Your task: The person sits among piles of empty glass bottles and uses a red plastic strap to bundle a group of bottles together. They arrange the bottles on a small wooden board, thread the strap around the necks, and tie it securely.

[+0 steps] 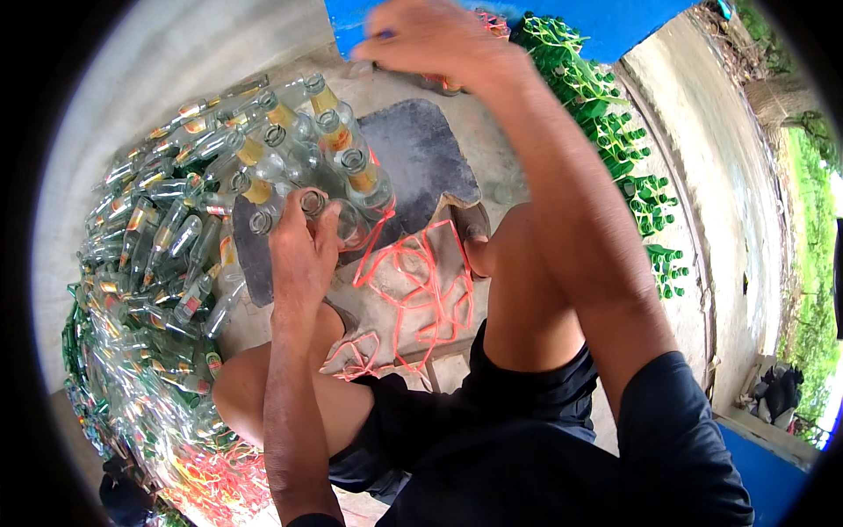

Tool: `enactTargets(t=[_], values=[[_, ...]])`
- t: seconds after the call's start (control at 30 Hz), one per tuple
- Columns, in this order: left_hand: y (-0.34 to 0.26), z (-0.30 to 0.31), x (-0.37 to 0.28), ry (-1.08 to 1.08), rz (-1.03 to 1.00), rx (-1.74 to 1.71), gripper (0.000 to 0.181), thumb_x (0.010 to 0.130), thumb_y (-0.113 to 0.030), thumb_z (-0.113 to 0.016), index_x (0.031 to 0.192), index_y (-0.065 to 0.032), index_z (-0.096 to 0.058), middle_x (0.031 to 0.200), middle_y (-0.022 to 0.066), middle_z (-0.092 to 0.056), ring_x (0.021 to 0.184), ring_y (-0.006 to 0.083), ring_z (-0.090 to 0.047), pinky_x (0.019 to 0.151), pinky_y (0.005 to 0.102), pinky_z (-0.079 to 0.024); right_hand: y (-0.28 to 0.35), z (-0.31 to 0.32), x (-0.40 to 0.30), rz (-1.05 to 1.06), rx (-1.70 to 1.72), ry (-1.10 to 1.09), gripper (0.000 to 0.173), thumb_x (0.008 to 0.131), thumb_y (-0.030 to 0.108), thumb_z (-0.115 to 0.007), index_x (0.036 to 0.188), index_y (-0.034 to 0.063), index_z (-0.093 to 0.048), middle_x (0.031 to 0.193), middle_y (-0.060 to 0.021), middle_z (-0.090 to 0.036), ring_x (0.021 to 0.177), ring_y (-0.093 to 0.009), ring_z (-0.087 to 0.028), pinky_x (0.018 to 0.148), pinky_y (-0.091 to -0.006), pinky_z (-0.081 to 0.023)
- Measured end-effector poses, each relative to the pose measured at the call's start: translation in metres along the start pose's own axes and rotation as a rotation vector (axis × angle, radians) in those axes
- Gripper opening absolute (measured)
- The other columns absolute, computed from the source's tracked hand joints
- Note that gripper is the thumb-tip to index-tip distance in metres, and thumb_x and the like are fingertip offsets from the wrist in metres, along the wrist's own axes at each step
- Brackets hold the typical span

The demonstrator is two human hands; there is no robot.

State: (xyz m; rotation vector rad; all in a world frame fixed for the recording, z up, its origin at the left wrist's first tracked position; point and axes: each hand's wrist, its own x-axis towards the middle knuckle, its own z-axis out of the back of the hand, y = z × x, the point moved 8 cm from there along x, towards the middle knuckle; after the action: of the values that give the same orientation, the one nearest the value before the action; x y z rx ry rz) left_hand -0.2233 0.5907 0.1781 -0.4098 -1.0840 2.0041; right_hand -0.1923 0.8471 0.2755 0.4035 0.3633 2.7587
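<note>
My left hand [298, 240] is wrapped around a clear glass bottle [313, 203] at the near edge of an upright bottle cluster. Several clear bottles [361, 172], many with yellow neck labels, stand close together on a dark, worn board [421, 141]. Red plastic strapping [375, 237] shows at the cluster's right side. Its loose loops trail onto the floor between my feet. High at the top of the view, my right hand [428, 36] is raised and motion-blurred, its fingers curled; whether it holds anything is unclear.
A large heap of loose glass bottles [164, 244] lies at the left. Below it sits a tangle of red and yellow strapping [224, 477]. Bundled green bottles [616, 141] line the right side. A blue panel [612, 23] borders the top.
</note>
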Motion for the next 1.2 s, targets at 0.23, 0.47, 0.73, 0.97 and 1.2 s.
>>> enactTargets(t=[0.23, 0.47, 0.73, 0.97, 1.2], values=[[0.003, -0.007, 0.003, -0.003, 0.039, -0.066, 0.021, 0.101, -0.016, -0.065, 0.114, 0.0001, -0.061, 0.086, 0.0073, -0.069, 0.06, 0.0134, -0.066, 0.057, 0.029, -0.052, -0.197, -0.048, -0.157, -0.599, -0.191, 0.37, 0.049, 0.087, 0.051, -0.068, 0.111, 0.0081, -0.073, 0.119, -0.0173, -0.072, 0.116, -0.036, -0.067, 0.096, -0.0492, -0.053], [0.005, -0.006, 0.0, -0.02, 0.07, -0.063, 0.019, 0.101, -0.015, -0.065, 0.115, -0.0018, -0.062, 0.088, 0.0041, -0.068, 0.061, 0.0112, -0.064, 0.057, 0.028, -0.052, -0.251, -0.122, -0.284, -0.774, -0.207, 0.315, 0.058, 0.085, 0.052, -0.073, 0.124, 0.0111, -0.062, 0.12, -0.0187, -0.07, 0.117, -0.037, -0.065, 0.094, -0.0491, -0.053], [0.014, -0.003, 0.0, -0.114, -0.027, -0.007, 0.02, 0.097, -0.01, -0.07, 0.114, -0.0043, -0.063, 0.078, 0.0043, -0.069, 0.06, 0.0113, -0.067, 0.055, 0.0276, -0.05, -0.271, -0.166, -0.312, -0.809, -0.07, 0.172, 0.04, 0.091, 0.04, -0.068, 0.114, 0.008, -0.062, 0.103, -0.0246, -0.072, 0.102, -0.046, -0.067, 0.083, -0.0559, -0.052], [0.017, -0.004, -0.006, -0.184, -0.035, -0.078, 0.025, 0.094, -0.012, -0.075, 0.114, -0.0015, -0.064, 0.076, 0.0059, -0.069, 0.06, 0.0114, -0.067, 0.054, 0.0284, -0.052, -0.262, -0.117, -0.304, -0.764, -0.142, 0.046, 0.034, 0.089, 0.04, -0.07, 0.106, 0.0097, -0.067, 0.097, -0.022, -0.073, 0.096, -0.044, -0.069, 0.08, -0.0531, -0.053], [0.01, 0.0, -0.009, -0.214, -0.084, 0.008, 0.025, 0.094, -0.014, -0.074, 0.111, 0.0013, -0.063, 0.073, 0.0101, -0.066, 0.06, 0.0158, -0.067, 0.054, 0.0317, -0.053, -0.175, 0.052, -0.249, -0.506, -0.077, -0.268, 0.026, 0.095, 0.03, -0.07, 0.093, 0.004, -0.068, 0.071, -0.013, -0.066, 0.063, -0.024, -0.061, 0.06, -0.0387, -0.047]])
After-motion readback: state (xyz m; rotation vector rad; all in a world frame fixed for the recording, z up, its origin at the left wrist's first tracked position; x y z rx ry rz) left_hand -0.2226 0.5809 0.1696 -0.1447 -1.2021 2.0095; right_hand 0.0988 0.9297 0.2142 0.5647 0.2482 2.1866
